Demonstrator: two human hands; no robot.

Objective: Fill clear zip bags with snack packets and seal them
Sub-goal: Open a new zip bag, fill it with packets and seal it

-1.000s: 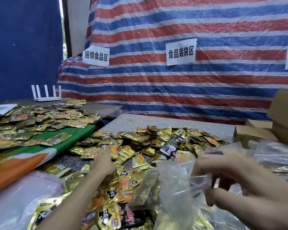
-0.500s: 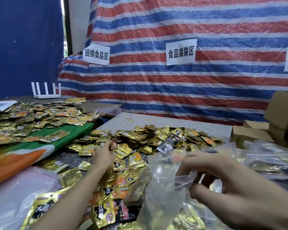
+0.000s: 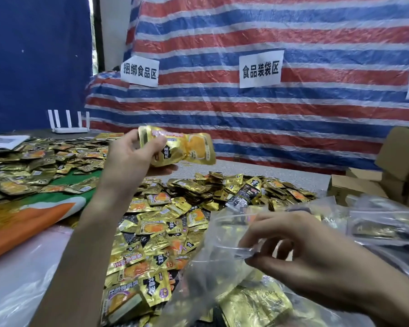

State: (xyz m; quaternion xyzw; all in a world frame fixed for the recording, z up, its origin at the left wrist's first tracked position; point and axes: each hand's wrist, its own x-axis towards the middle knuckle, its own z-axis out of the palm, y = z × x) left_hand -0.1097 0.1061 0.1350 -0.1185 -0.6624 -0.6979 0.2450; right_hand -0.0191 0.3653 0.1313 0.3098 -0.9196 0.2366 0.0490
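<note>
Head view: left hand point(image 3: 130, 161) grips 1 snack packet point(image 3: 187, 147), raised over the far left edge of the tabletop point(image 3: 281, 171), long axis level. Right hand point(image 3: 305, 251) pinches the rim of the clear zip bag point(image 3: 213, 267) at the near edge; its mouth lies down-right of the packet.

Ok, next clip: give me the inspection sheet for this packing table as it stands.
Surface: grey speckled table, mostly covered.
Job's things: gold snack packet held above the packet pile; clear zip bag open-mouthed, gold packets showing through it.
Clutter: second packet heap on green cloth at left; filled bags and cardboard boxes at right; white router far left.
Hands: left hand grips the gold snack packet; right hand pinches the bag's rim.
Cables: nothing seen.
Surroundings: striped tarp with paper signs; blue tarp at left.
</note>
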